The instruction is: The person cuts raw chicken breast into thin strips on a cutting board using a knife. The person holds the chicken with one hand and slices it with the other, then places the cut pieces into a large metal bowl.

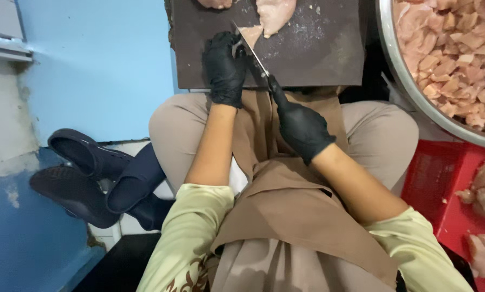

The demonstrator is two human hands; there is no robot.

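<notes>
A dark brown cutting board (313, 54) lies in front of my knees with raw chicken on it. My left hand (224, 67), in a black glove, presses on a small chicken piece (251, 34) at the board's near left. My right hand (301, 127), also gloved in black, grips the handle of a knife (251, 50) whose blade runs up toward that piece. A larger chicken fillet (275, 15) lies just beyond, and another piece (215, 3) shows at the top edge.
A big steel bowl (402, 81) full of diced chicken stands at the right. A red crate (442, 178) holding whole chicken pieces sits below it. Dark clogs (85, 178) lie at the left by a blue wall (102, 65).
</notes>
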